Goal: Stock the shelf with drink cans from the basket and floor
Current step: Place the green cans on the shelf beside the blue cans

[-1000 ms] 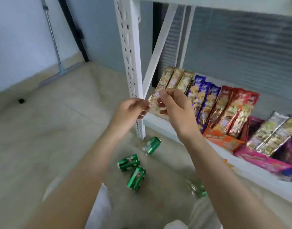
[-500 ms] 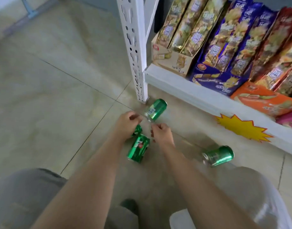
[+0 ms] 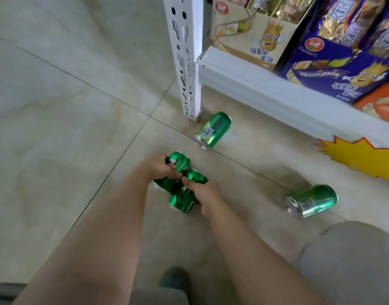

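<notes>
Four green cans are lying on the floor (image 3: 57, 128). The left hand (image 3: 158, 167) is gripping one can (image 3: 178, 164), the right hand (image 3: 205, 191) is clasping another (image 3: 181, 201); a third (image 3: 212, 129) is resting near the shelf post (image 3: 184, 62), a fourth (image 3: 312, 201) well apart.
</notes>
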Tool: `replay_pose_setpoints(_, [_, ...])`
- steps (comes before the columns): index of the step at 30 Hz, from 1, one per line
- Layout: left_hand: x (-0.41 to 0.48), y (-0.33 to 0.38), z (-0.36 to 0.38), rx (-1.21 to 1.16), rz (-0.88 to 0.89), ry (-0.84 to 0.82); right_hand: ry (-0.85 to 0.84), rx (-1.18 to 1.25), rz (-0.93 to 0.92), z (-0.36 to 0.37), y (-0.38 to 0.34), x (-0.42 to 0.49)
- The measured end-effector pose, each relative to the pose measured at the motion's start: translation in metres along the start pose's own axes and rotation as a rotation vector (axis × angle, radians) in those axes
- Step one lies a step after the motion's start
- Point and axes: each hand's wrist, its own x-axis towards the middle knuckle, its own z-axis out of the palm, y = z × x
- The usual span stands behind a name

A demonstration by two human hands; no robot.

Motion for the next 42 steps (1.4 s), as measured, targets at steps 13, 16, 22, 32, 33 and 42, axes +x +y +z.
replay_pose_setpoints(13, [-0.109, 0.07, -0.063, -0.486, 0.103, -0.082, -0.15, -0.068, -0.294, -0.05, -0.097, -0.075])
replay_pose_setpoints(16, [-0.148, 0.098, -0.083, -0.55, 0.215, -0.054, -0.188, -0.041, -0.41, -0.061, -0.137, -0.124])
replay_pose_setpoints(22, [-0.229, 0.164, -0.125, -0.566, 0.485, -0.022, -0.214, -0.04, -0.707, -0.096, -0.204, -0.225])
replay_pose_setpoints(32, [-0.37, 0.265, -0.159, -0.496, 0.877, 0.126, -0.175, -0.052, -1.145, -0.157, -0.274, -0.39])
replay_pose_setpoints(33, [-0.385, 0.27, -0.161, -0.48, 0.913, 0.133, -0.164, -0.06, -1.179, -0.161, -0.277, -0.406])
replay_pose_setpoints(42, [-0.497, 0.341, -0.167, -0.395, 1.322, 0.131, -0.032, -0.107, -1.498, -0.215, -0.304, -0.547])
